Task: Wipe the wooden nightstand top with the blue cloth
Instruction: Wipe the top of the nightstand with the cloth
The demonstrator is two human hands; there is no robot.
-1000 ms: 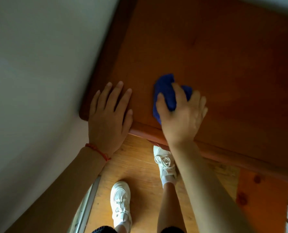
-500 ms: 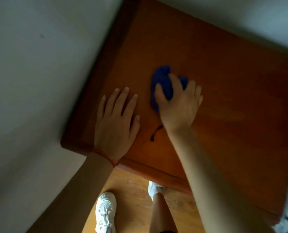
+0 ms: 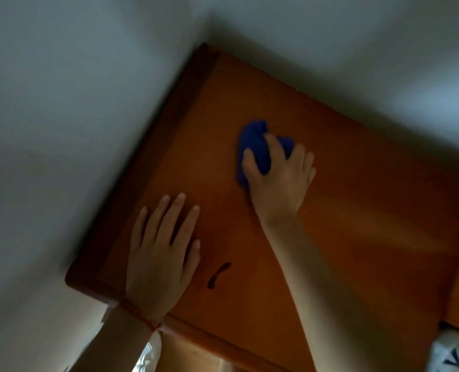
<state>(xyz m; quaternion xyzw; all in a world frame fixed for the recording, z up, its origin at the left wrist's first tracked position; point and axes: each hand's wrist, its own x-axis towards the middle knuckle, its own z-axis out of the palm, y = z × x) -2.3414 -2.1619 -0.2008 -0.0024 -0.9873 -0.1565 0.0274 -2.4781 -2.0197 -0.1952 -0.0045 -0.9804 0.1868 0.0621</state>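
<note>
Nightstand top [image 3: 357, 210] sits in a wall corner, walls along its far and left edges. Your right hand [image 3: 279, 181] grips the cloth [image 3: 252, 146], bunched mid-top w/ bare wood to its right. Left hand [image 3: 161, 253] lies flat, fingers straight, near the front-left edge, just beside a dark mark [image 3: 219, 275].

A home bedroom: a wooden nightstand [image 3: 343, 237] sits tucked into a corner of plain white walls [image 3: 62, 130].

Your right hand [image 3: 278, 181] gripping the blue cloth [image 3: 255, 149] on the nightstand top [image 3: 357, 210], your left hand [image 3: 161, 253] flat at seven o'clock, dark mark [image 3: 219, 275] between your arms
</note>
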